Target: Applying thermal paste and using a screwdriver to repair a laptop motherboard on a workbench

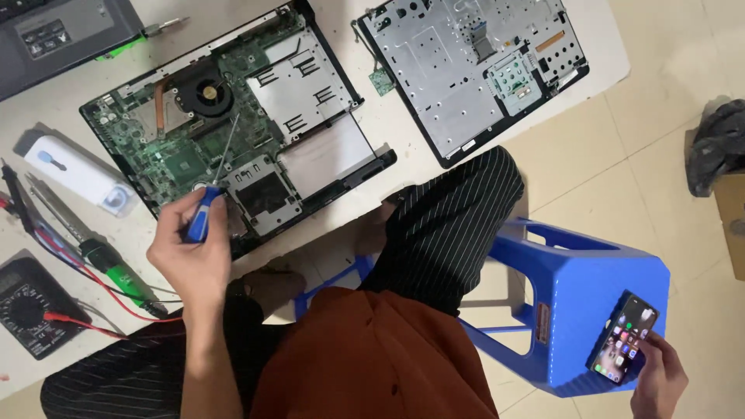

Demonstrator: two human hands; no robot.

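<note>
My left hand (190, 252) grips a blue-handled screwdriver (206, 209) whose thin shaft points up over the green motherboard of an opened laptop base (233, 124) on the white table. My right hand (660, 380) is far out to the right, holding a smartphone (623, 338) with a lit screen that rests on the corner of a blue plastic stool (597, 287). A detached laptop cover panel (473, 70) lies beside the base, inner side up.
A black multimeter (31, 306) with red leads, green-handled tweezers (116, 271) and a white oblong device (77, 174) lie at the table's left. A grey laptop (62, 35) sits top left. My striped trouser knee (450, 217) touches the table edge. A dark cloth (718, 143) lies at right.
</note>
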